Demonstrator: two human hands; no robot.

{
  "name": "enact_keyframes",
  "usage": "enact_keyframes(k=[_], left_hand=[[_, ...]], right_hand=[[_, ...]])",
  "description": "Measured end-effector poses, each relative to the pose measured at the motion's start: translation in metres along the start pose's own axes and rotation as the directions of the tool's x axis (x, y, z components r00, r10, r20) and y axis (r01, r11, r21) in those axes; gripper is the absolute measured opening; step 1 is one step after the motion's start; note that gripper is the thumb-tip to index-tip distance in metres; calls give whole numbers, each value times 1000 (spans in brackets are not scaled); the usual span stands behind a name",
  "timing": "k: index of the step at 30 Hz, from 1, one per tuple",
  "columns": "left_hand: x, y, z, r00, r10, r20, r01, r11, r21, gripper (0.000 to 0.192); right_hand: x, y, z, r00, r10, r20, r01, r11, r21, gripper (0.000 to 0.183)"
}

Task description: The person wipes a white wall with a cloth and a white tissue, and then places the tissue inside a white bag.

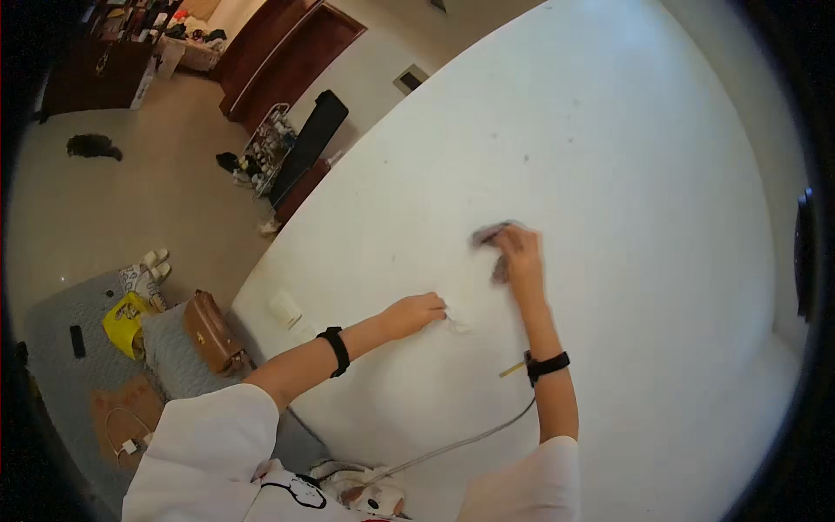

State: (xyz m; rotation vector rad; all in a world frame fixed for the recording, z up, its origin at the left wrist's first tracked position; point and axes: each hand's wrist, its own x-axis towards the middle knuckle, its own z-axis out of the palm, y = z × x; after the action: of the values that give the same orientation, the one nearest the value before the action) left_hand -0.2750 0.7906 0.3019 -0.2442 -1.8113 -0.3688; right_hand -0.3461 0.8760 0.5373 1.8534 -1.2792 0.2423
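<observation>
Against a wide white wall, both of my arms reach out. My right hand grips a greyish-purple cloth that is blurred, with part of it hanging below the fingers. My left hand, lower and to the left, has its fingers pinched on a thin white piece, perhaps tissue or film, that lies on the white surface. Small dark spots mark the surface above. A black band circles each forearm, and a grey cable runs down from the right one.
At the left stands a grey quilted couch with a brown leather bag, a yellow bag and a dark phone-like object. A white wall switch is near the surface's left edge. Beyond are a wire rack and a black case.
</observation>
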Motion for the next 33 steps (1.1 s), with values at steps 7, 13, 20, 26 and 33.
enact_keyframes(k=[7,13,20,26,33], left_hand=[[-19,-2,-12,979,-29,202,30,1000,0,24],[-88,29,-39,963,80,256,-63,995,-72,16],[-173,14,-32,579,-511,635,784,563,-262,20],[-248,1,32,646,-633,426,763,551,-338,41],[-244,33,34,9,-570,821,902,-349,-252,73]], right_hand=[[11,-13,-9,975,224,-12,-219,962,164,30],[-158,-105,98,893,340,294,-443,780,442,23],[-270,-210,171,669,418,615,-668,-23,743,59],[-322,-234,220,583,543,605,-738,41,674,51],[-360,-253,243,402,761,509,-688,-116,716,36]])
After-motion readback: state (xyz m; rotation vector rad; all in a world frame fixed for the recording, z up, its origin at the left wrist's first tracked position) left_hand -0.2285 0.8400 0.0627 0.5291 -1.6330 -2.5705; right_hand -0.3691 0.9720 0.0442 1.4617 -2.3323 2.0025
